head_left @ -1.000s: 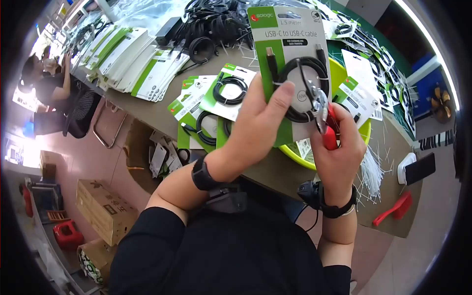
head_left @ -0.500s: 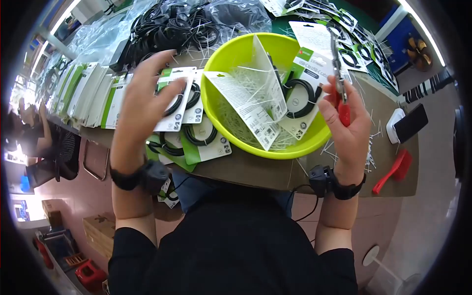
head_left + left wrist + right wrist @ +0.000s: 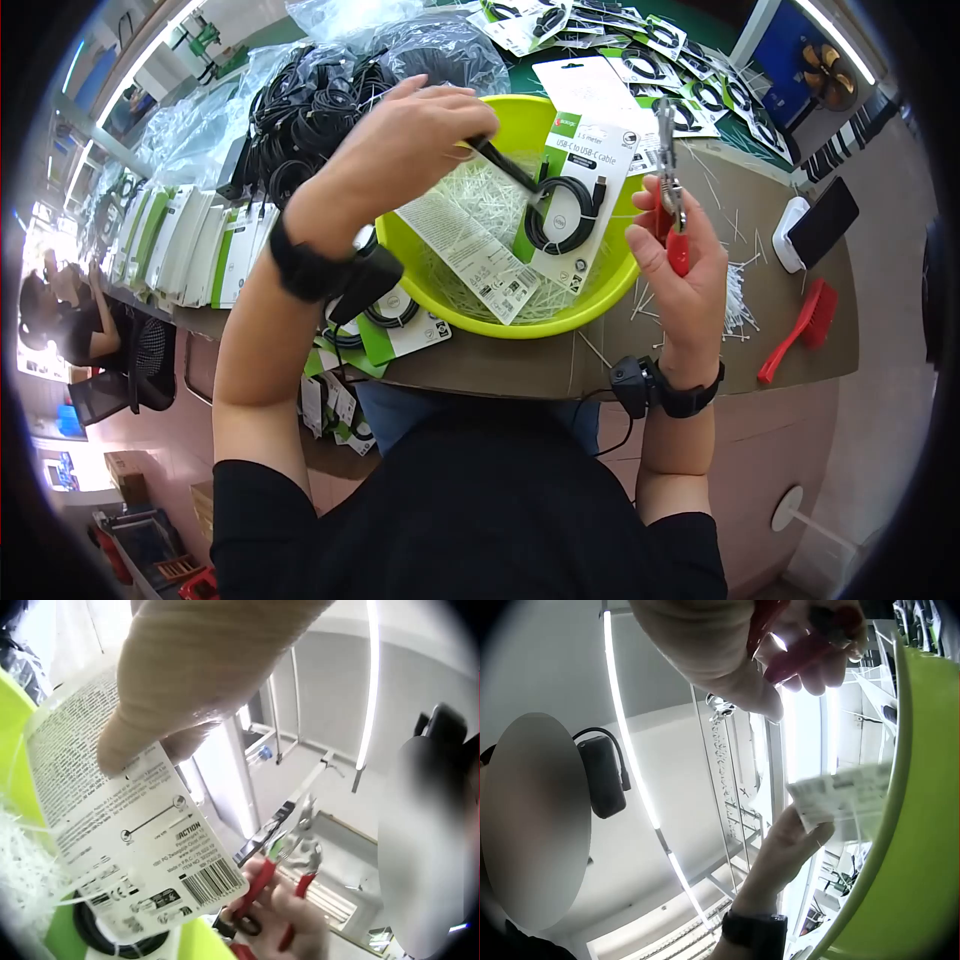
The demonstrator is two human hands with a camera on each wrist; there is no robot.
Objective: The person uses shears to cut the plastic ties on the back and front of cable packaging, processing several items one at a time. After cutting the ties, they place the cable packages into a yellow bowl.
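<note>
Above the yellow-green basin (image 3: pixel 520 328), my left hand (image 3: pixel 400 140) pinches a cable card (image 3: pixel 505 168), seen nearly edge-on in the head view. The left wrist view shows the printed back of this card (image 3: pixel 142 832) under my thumb. My right hand (image 3: pixel 690 275) holds red-handled cutting pliers (image 3: pixel 668 190) upright at the basin's right rim. In the basin, a USB-C cable card (image 3: pixel 580 200) lies face up with its black coiled cable, beside another card (image 3: pixel 470 255) showing its printed back. Thin white strips (image 3: pixel 480 190) fill the basin around them.
Several packaged cable cards (image 3: pixel 400 325) lie left of the basin, partly behind my left arm. Farther left are stacked cards (image 3: pixel 180 250) and a heap of black cables (image 3: pixel 315 110). A red brush (image 3: pixel 805 325) and a phone on a stand (image 3: pixel 815 225) are at the right.
A second ago my left hand held a cable card up against the pliers. Half a second ago it was empty at the left; now it holds a card over the basin. The right hand keeps the pliers.
</note>
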